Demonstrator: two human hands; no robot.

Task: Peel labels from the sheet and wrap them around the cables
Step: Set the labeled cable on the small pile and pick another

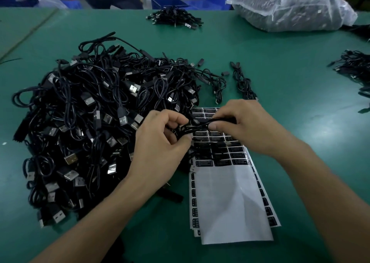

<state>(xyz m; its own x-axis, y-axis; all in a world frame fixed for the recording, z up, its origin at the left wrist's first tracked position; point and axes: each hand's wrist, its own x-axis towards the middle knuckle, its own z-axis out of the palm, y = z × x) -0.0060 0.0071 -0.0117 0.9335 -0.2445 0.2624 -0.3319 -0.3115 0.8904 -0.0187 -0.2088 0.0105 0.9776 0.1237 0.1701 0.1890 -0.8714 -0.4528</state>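
Pinching one black cable (201, 126) in the curled fingers of left hand (160, 142) and right hand (246, 126), stretching a short span straight, likely for wrapping. Hovering just over the label sheet (230, 192), keeping stickers within reach, beside the USB cable pile (90, 122). Not showing whether a label is on it yet.

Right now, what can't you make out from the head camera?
Head view only:
Whether a label is on the held cable: the fingers of the left hand and right hand cover that stretch.
Print on the label sheet: too small, blurred.
Contents of the plastic bag: hazy film hides them.
Cable bundle at right: cut off by the frame edge.
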